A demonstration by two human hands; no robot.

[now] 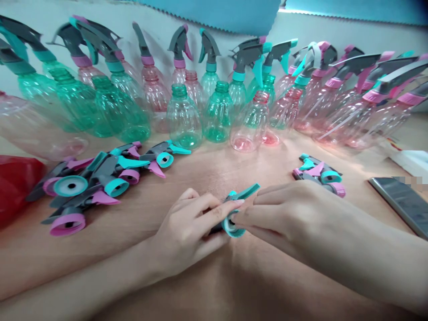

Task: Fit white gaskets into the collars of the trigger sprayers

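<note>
Open tabletop [217,167] between sprayer heaps [106,168], bottles [219,116] beyond

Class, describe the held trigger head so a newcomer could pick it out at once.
From the row of spray bottles, come forward across the table, passing between the left cluster and right cluster of loose trigger heads. Between the left hand and right hand is a turquoise-collared trigger head, the only one being held.

Brown counter [50,263], shiny red thing [18,189] at the left edge, dark flat phone [397,203] on the right, blue cloth [227,13] with a zigzag edge up top, white wall [117,14]
</note>
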